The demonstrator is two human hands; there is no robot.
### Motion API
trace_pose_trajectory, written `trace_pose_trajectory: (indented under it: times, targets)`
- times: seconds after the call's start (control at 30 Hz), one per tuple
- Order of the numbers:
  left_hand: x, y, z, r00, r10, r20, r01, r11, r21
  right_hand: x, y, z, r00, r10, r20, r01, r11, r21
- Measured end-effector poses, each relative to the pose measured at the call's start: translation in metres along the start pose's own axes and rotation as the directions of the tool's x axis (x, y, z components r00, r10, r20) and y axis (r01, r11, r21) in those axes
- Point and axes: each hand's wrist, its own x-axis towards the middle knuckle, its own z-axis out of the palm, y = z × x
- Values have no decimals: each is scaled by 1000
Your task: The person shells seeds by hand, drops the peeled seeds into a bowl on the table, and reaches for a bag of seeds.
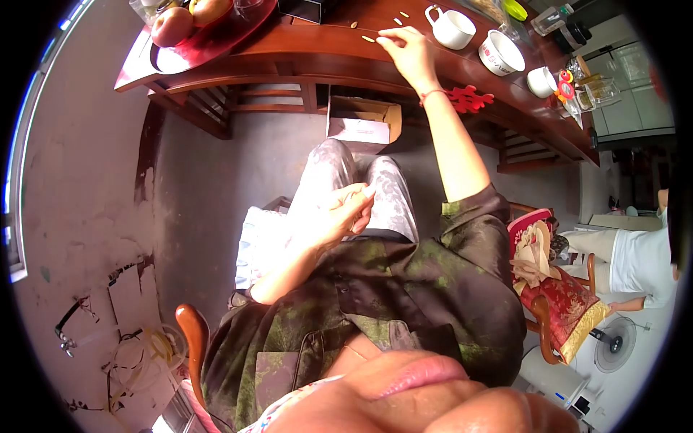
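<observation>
My right hand [413,58] is over the reddish-brown wooden table [289,47], its fingers bent and their tips drawn together. Just beyond the fingertips lies a small pale-yellow seed-like piece [368,39]; I cannot make out whether anything is pinched between them. Similar small pieces [403,14] are scattered farther back. To the right of this hand stands a white mug [452,29]. Above my lap, my left hand [348,214] is closed with its fingers curled in. What it holds, if anything, is hidden.
A white printed bowl [501,53] and a white cup [541,82] stand at the table's right. A red tray [245,32] with apples [172,27] is at the left. Beneath the table sits an open cardboard box [364,123]. A person [639,263] and a fan [615,344] are at right.
</observation>
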Motion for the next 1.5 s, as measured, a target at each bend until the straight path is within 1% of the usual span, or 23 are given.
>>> trace_pose_trajectory:
  times: [0.1, 0.13, 0.2, 0.27, 0.37, 0.43, 0.47, 0.53, 0.6, 0.7, 0.8, 0.83, 0.93, 1.0, 1.17, 1.23, 1.27, 1.3, 1.33, 1.37, 1.4, 1.47, 1.5]
  targets:
    - [-1, 0, -6, 1000, 8, -11, -8, 1000, 6, 9, 0, 21, 997, -5, 71, 16, 987, -161]
    - [-2, 0, -7, 1000, 12, -13, -12, 1000, 11, 10, 0, 24, 997, -6, 75, 18, 987, -161]
    - [-2, 0, -9, 1000, 16, -16, -16, 1000, 11, 13, -1, 28, 995, 22, 93, 7, 952, -305]
    - [-2, 1, -10, 1000, 20, -16, -20, 1000, 14, 16, -4, 29, 993, 26, 116, 12, 950, -311]
    - [-2, 2, -11, 1000, 8, -19, -7, 1000, 13, 24, -1, 35, 997, 30, 76, -3, 941, -339]
    - [-1, 1, -13, 1000, 23, -20, -23, 1000, 4, 31, 5, 40, 998, -5, -58, -9, 972, -235]
    - [-1, 1, -14, 1000, 23, -21, -23, 1000, 5, 34, 8, 43, 998, -5, -58, -9, 972, -233]
    - [-2, 2, -14, 999, 18, -36, -18, 1000, -2, 40, 9, 48, 992, 119, -45, -126, 966, -224]
    - [-2, 4, -14, 999, 23, -43, -24, 1000, -4, 43, 11, 59, 994, 43, -96, -58, 987, -152]
    - [-1, 3, -16, 998, 30, -47, -30, 999, -14, 47, 6, 65, 995, 94, -16, -95, 973, -209]
    - [-1, 1, -17, 999, 33, -40, -34, 999, -26, 50, -3, 69, 999, 42, 1, -39, 938, -343]
    - [0, 1, -17, 999, 37, -32, -38, 999, -31, 52, -6, 69, 999, 43, -2, -42, 938, -345]
    - [-1, 3, -14, 999, 10, -45, -11, 1000, -22, 61, -11, 71, 988, 129, 88, -81, 903, -421]
    - [1, 0, -13, 997, 27, -69, -28, 999, -17, 64, -17, 72, 968, 230, 100, -142, 832, -536]
    - [0, -3, -12, 992, 69, -106, -70, 998, -5, 53, -7, 73, 985, 151, 78, -90, 854, -513]
    - [0, -6, -12, 990, 101, -99, -105, 994, -33, 44, -1, 69, 997, 74, 2, -65, 884, -462]
    - [1, -5, -11, 991, 100, -91, -103, 994, -29, 40, 3, 65, 997, 75, -6, -69, 882, -466]
    - [0, -5, -10, 988, 113, -103, -117, 992, -37, 31, -1, 57, 996, 79, -31, -85, 965, -248]
    - [0, -5, -9, 986, 123, -116, -129, 991, -46, 19, -5, 49, 995, 89, -53, -90, 996, -17]
    - [0, -6, -10, 987, 123, -107, -128, 991, -44, 5, -20, 35, 975, 220, 32, -220, 942, 252]
    - [2, -8, -12, 983, 145, -112, -154, 985, -74, -11, -51, 12, 897, 395, 197, -437, 727, 530]
    - [4, -8, -15, 980, 163, -111, -175, 979, -107, -48, -68, -20, 861, 334, 383, -498, 400, 770]
    - [5, -8, -16, 978, 161, -130, -180, 972, -150, -71, -79, -32, 861, 314, 401, -485, 270, 831]
